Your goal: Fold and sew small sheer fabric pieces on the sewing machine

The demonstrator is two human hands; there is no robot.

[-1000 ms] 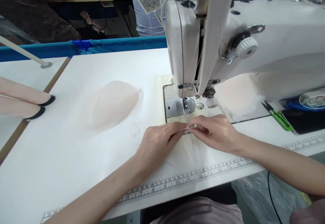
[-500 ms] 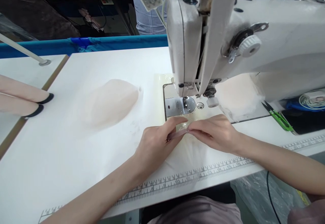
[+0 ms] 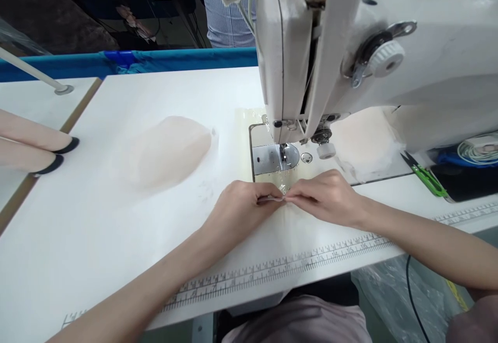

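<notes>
My left hand [image 3: 243, 210] and my right hand [image 3: 329, 197] meet in front of the sewing machine [image 3: 270, 57]. Both pinch a small, thin, pale piece of fabric [image 3: 270, 199], its edge showing between the left thumb and fingers. The right fingertips press together at its right end. Just beyond the hands lies the metal needle plate [image 3: 268, 160], with the presser foot [image 3: 283, 152] over it. To the left, a sheer beige fabric piece [image 3: 171, 151] rests flat on the white table [image 3: 116, 239].
Green-handled thread snips [image 3: 426, 177] lie at the right beside a dark flat object [image 3: 465, 184]. More pale fabric [image 3: 365, 143] sits under the machine arm. A printed ruler [image 3: 272, 275] runs along the front edge. Two beige rolls with dark ends [image 3: 35, 148] are at the left.
The left thumb has closed down onto the fabric, and its fingers sit closer to the right fingertips. The fabric strip shows less than before. The whole view has shifted slightly.
</notes>
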